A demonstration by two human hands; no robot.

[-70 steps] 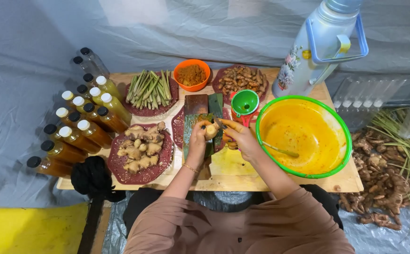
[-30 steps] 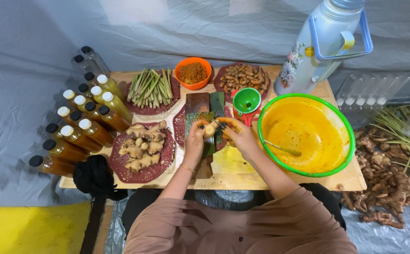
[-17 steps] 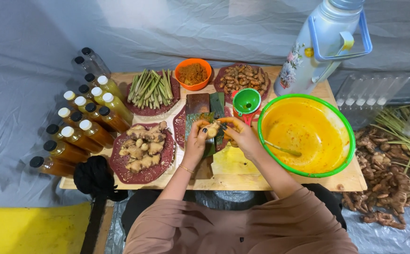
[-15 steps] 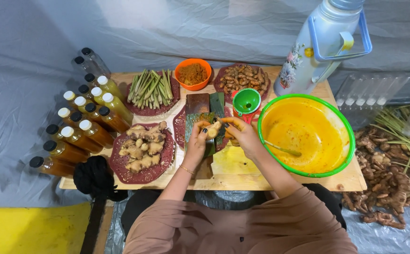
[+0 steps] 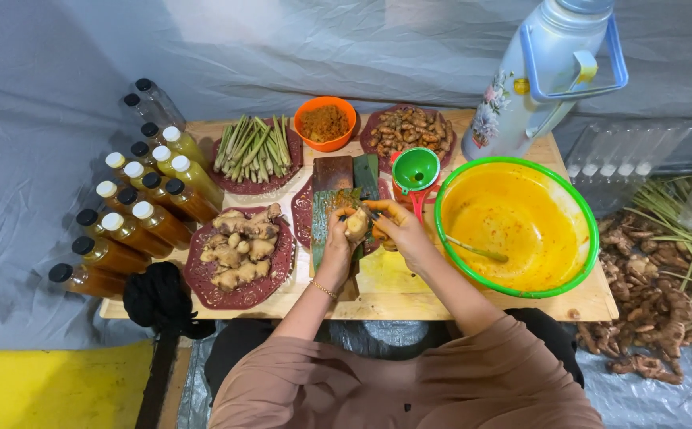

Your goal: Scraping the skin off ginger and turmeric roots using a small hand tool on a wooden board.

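Head view: left hand (image 5: 336,248) has its grip closed around a pale, knobbly piece of ginger root (image 5: 356,225), held just above a dark green leaf-covered board (image 5: 324,214) at the middle of the pale wooden worktop (image 5: 409,295). Right hand (image 5: 398,230) meets the root from the right side; its grip is narrow, pinched on something small and dark at the root's top. Cannot tell what that item is.

Left of the hands: a maroon woven plate of ginger pieces (image 5: 239,254), near the front edge. Rows of amber-filled bottles with black and white caps (image 5: 135,214) run along the left edge. Toward the back edge: maroon plate of green stalks (image 5: 255,151), orange bowl of brown powder (image 5: 326,123), maroon plate of brown roots (image 5: 409,131). Small green funnel (image 5: 415,169) stands just beside the large green-rimmed basin with yellow residue (image 5: 517,226) on the right side. White flask with blue handle (image 5: 545,75) stands at the back right corner.
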